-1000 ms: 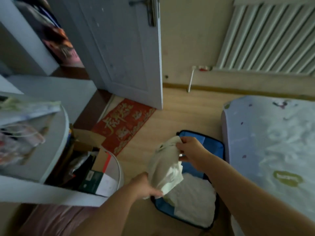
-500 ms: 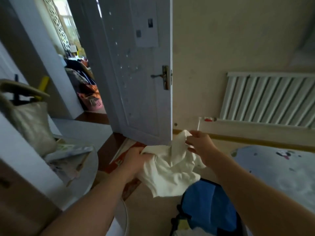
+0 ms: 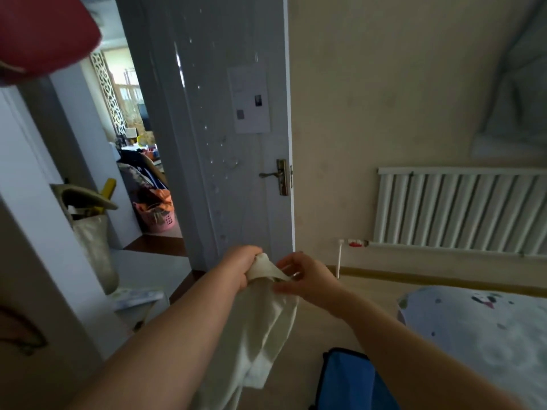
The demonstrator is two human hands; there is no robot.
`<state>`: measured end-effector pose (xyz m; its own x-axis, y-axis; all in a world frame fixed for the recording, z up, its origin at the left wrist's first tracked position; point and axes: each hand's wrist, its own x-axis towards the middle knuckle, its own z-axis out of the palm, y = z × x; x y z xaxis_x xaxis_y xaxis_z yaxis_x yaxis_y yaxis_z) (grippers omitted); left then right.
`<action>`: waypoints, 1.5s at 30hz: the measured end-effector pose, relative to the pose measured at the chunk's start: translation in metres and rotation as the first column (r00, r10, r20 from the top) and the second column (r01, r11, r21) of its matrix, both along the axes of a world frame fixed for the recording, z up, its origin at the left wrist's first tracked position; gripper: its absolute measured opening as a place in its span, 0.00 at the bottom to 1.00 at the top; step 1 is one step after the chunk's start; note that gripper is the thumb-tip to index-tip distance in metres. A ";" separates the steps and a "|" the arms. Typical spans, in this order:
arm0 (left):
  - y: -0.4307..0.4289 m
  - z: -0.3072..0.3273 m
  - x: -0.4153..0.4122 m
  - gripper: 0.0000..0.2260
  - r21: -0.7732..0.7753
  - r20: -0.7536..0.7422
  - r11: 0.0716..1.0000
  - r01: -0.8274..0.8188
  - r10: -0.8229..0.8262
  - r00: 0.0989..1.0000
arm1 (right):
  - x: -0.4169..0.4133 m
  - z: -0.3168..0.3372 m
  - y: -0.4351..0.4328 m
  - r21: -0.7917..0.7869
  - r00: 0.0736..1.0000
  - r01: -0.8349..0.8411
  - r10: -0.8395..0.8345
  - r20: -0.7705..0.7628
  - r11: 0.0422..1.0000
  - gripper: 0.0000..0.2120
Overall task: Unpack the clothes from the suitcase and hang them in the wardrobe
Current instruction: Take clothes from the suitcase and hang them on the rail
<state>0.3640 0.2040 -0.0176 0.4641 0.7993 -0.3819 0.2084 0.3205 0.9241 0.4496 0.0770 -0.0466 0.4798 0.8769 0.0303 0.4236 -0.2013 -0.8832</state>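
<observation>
The open white door (image 3: 236,128) fills twelve o'clock, the radiator (image 3: 458,211) sits at three, and the patterned bed (image 3: 488,335) lies at four. At six o'clock only a blue corner of the suitcase (image 3: 352,380) shows, so what is left inside cannot be told. No wardrobe rail or hanger is in view. The cream garment (image 3: 260,329) hangs at centre, lifted clear of the case. The left hand (image 3: 239,266) is fisted tight around its bunched top; the right hand (image 3: 307,279), just beside, pinches a fold with fingers half spread. By my reading the task is early — one piece is out and being sorted — and hanging is not yet done.
</observation>
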 end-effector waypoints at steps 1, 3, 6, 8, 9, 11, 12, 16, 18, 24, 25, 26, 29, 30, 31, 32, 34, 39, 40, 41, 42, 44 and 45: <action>-0.001 0.003 -0.003 0.08 -0.003 0.006 1.000 0.009 -0.009 1.000 | -0.001 0.002 0.002 0.044 0.997 0.055 -0.058 0.055 0.997 0.10; -0.003 0.010 -0.012 0.09 -0.008 0.039 1.000 0.014 -0.014 0.999 | -0.003 0.009 0.006 0.101 0.994 0.100 -0.105 0.043 0.990 0.06; -0.003 0.018 -0.028 0.08 -0.028 0.138 1.000 -0.006 0.009 0.990 | -0.009 0.023 0.014 0.140 0.991 0.116 -0.105 -0.087 0.983 0.09; -0.005 0.021 -0.039 0.11 -0.019 0.191 0.999 0.029 -0.025 0.981 | -0.016 0.035 0.021 0.157 0.977 0.132 -0.101 -0.188 0.979 0.10; -0.007 0.021 -0.044 0.13 -0.022 0.194 0.997 0.069 -0.063 0.979 | -0.020 0.041 0.025 0.168 0.969 0.134 -0.093 -0.229 0.977 0.10; -0.013 0.023 -0.056 0.20 -0.043 0.197 0.987 0.153 -0.142 0.970 | -0.025 0.051 0.032 0.183 0.960 0.114 -0.061 -0.272 0.976 0.09; -0.016 0.023 -0.061 0.22 -0.051 0.205 0.982 0.182 -0.168 0.964 | -0.025 0.055 0.034 0.185 0.957 0.101 -0.045 -0.287 0.978 0.09; -0.027 0.021 -0.084 0.29 0.009 0.150 0.988 0.157 -0.157 0.976 | -0.033 0.074 0.030 0.153 0.973 0.027 0.009 -0.230 0.988 0.13; -0.038 0.021 -0.088 0.17 0.060 0.108 0.993 0.101 -0.107 0.988 | -0.035 0.081 0.024 0.162 0.981 -0.001 0.033 -0.191 0.987 0.17; -0.070 0.034 -0.112 0.06 0.066 0.122 0.991 -0.121 0.112 0.986 | -0.034 0.094 -0.003 0.097 0.980 -0.081 0.098 -0.176 0.992 0.14; -0.078 0.036 -0.118 0.09 0.078 0.085 0.995 -0.066 0.060 0.995 | -0.036 0.097 -0.008 0.089 0.974 -0.110 0.125 -0.191 0.990 0.12; -0.084 0.036 -0.121 0.11 0.106 0.012 0.994 0.005 -0.006 1.000 | -0.038 0.099 -0.012 0.084 0.965 -0.137 0.152 -0.214 0.987 0.11; -0.101 0.025 -0.124 0.16 0.204 -0.255 0.969 0.137 -0.083 0.963 | -0.051 0.108 -0.023 0.073 0.934 -0.262 0.272 -0.233 0.962 0.08; -0.104 0.019 -0.124 0.15 0.248 -0.313 0.960 0.131 -0.049 0.949 | -0.055 0.111 -0.027 0.072 0.919 -0.312 0.320 -0.229 0.947 0.08; -0.105 0.014 -0.123 0.11 0.312 -0.350 0.945 0.099 0.017 0.937 | -0.059 0.112 -0.030 0.079 0.904 -0.351 0.359 -0.230 0.933 0.08; -0.105 0.009 -0.125 0.05 0.386 -0.385 0.921 0.055 0.107 0.917 | -0.062 0.113 -0.033 0.094 0.890 -0.380 0.391 -0.234 0.920 0.07; -0.105 0.003 -0.134 0.07 0.524 -0.386 0.848 -0.085 0.324 0.864 | -0.064 0.113 -0.036 0.100 0.888 -0.410 0.422 -0.182 0.907 0.08; -0.112 0.005 -0.179 0.05 0.532 -0.085 0.711 -0.461 0.586 0.806 | -0.056 0.100 -0.033 -0.216 0.782 -0.372 0.430 0.451 0.903 0.10; -0.115 0.009 -0.187 0.06 0.548 -0.065 0.687 -0.476 0.603 0.795 | -0.058 0.097 -0.032 -0.267 0.743 -0.354 0.443 0.502 0.896 0.08; -0.117 0.012 -0.193 0.07 0.567 -0.048 0.667 -0.483 0.613 0.789 | -0.062 0.094 -0.031 -0.299 0.714 -0.329 0.444 0.542 0.896 0.07; -0.118 0.016 -0.198 0.08 0.582 -0.028 0.646 -0.493 0.622 0.783 | -0.066 0.091 -0.031 -0.306 0.695 -0.306 0.431 0.575 0.902 0.08; -0.118 0.023 -0.208 0.08 0.591 -0.010 0.620 -0.517 0.646 0.763 | -0.081 0.088 -0.026 -0.290 0.680 -0.284 0.405 0.611 0.914 0.12; -0.117 0.025 -0.212 0.08 0.588 -0.014 0.614 -0.526 0.658 0.753 | -0.089 0.089 -0.024 -0.274 0.698 -0.296 0.403 0.592 0.915 0.12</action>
<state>0.1518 0.0873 0.0075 -0.2218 0.9627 0.1550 0.3537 -0.0687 0.9329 0.3606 0.0532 0.0424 0.0554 0.9962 0.0671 0.9311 -0.0272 -0.3638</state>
